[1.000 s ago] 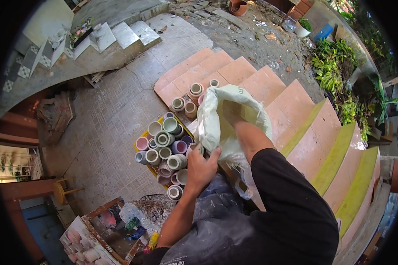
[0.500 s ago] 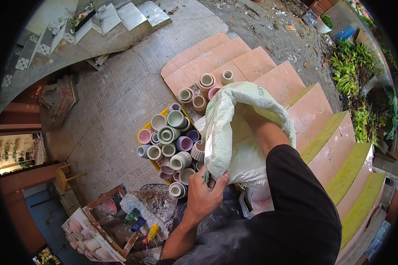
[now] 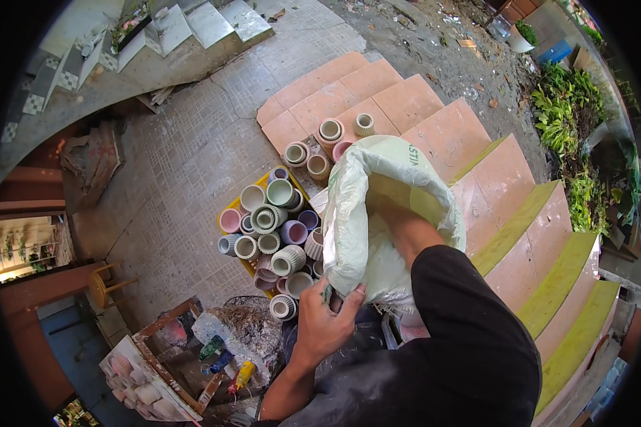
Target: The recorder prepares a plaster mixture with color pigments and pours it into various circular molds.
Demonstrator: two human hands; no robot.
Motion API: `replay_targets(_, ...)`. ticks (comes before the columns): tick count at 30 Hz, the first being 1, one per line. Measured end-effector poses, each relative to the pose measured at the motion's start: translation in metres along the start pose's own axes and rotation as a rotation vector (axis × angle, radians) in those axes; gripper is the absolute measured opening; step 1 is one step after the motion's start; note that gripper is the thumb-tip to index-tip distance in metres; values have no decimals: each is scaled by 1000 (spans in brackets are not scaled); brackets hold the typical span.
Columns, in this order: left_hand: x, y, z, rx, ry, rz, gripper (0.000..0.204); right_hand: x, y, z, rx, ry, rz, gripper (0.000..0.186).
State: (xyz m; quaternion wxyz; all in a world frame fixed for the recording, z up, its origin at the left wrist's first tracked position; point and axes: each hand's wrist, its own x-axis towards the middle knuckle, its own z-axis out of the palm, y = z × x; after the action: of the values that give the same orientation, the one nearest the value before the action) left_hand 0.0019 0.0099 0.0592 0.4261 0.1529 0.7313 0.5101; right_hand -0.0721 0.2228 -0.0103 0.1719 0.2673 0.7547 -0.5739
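My left hand [image 3: 329, 320] is closed on the near left rim of a pale green-white woven sack [image 3: 399, 281], its thumb pressed against the folded edge. My right hand [image 3: 395, 217] reaches down inside the sack; its fingers are out of sight and the black sleeve lies at the sack's mouth. Beside the sack on the left, a yellow crate [image 3: 248, 272] is heaped with several ribbed pots [image 3: 289, 259] in white, green, pink, lilac and blue. Several more small pots [image 3: 318, 166] stand just behind it on the tiled step.
Pink tiled steps [image 3: 498, 171] with yellow-green edges rise on the right, beside plants [image 3: 563, 107]. A tiled floor [image 3: 149, 178] lies left, with a yellow stool [image 3: 107, 285]. A cluttered wooden frame [image 3: 149, 341] is at lower left. More steps [image 3: 206, 28] are at upper left.
The view has shifted, and the sack with both hands appears further right and lower than a second ago. In the last half second the sack and my right arm have shifted slightly left.
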Motion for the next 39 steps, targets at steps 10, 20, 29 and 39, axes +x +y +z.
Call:
replay_targets(10,4,-11,-1,-20,34,186,26,-17,8,3,231,60,-123,62)
replay_targets(20,25,-42,-5,-6,-34,221,33,-85,63,-29,374,261,-296,63)
replay_targets(29,27,-55,-9,80,27,220,38,-143,110,3,529,339,-450,63)
replay_targets(39,41,-69,-5,-4,39,257,32,-171,90,12,177,736,-365,77)
